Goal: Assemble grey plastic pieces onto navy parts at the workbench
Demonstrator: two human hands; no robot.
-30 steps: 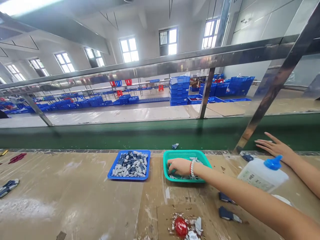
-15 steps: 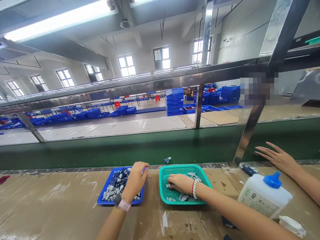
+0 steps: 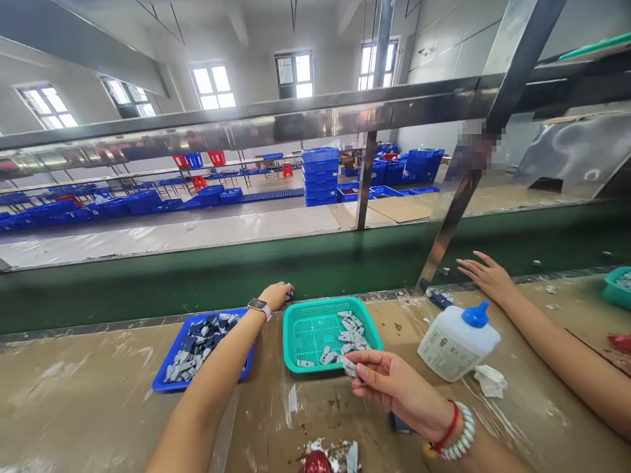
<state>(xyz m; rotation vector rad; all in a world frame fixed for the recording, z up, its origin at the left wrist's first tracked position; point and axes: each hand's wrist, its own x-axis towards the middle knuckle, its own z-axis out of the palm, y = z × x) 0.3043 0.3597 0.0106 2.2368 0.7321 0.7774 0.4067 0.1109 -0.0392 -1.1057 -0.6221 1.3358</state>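
My left hand (image 3: 277, 295) reaches to the near edge of the green belt, fingers closed around a small dark blue piece (image 3: 289, 295). Close above the front right rim of the green basket (image 3: 290, 341), my right hand (image 3: 387, 384) pinches a small light grey piece (image 3: 350, 367) between thumb and fingers. Several similar grey pieces (image 3: 352, 338) lie in that basket, mostly along its right side. Under my left forearm stands a blue basket (image 3: 160, 380), heaped with dark blue and grey pieces (image 3: 197, 345) and partly hidden by the arm.
A white bottle with a blue cap (image 3: 458, 345) stands right of my right hand, beside a crumpled white wad (image 3: 490, 381). Another person's hand (image 3: 486, 277) extends over the green belt (image 3: 221, 279). A slanted metal post (image 3: 451, 220) rises at the belt edge.
My left hand has moved from over the blue basket to the belt and closed on the dark blue piece there. My right hand has come out of the green basket holding a grey piece.
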